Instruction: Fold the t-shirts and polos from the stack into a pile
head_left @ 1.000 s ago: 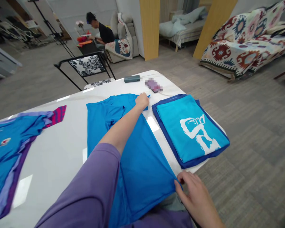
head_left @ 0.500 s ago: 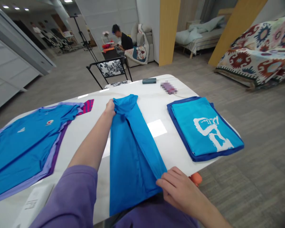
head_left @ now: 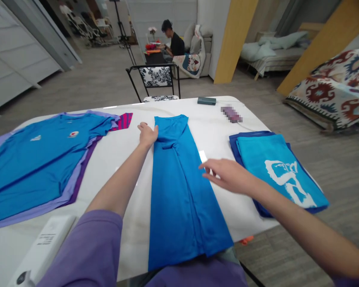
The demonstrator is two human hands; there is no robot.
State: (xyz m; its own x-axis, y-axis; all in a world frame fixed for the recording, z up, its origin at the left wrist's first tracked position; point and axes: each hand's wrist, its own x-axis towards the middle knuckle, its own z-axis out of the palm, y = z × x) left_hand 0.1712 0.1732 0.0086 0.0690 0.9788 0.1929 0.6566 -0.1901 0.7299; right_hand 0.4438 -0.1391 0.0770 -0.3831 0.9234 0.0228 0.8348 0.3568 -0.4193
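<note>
The blue shirt point(head_left: 170, 199) lies folded into a long strip on the counter point(head_left: 136, 223) right in front of me; my left hand point(head_left: 148, 134) is at its upper left edge, fingers loosely spread, holding nothing; my right hand point(head_left: 227, 173) hovers by its right edge, fingers apart and bent, gripping nothing either; I see no lettering on its visible side. To the right, the folded turquoise garment point(head_left: 254, 151) carries a bold white brush-stroke print with small letters that seem to read "Dalian"; to the left, the spread blue jersey point(head_left: 48, 167) shows a small white logo and a round badge; the printed lines on the white device point(head_left: 44, 247) are too small for me to read.
</note>
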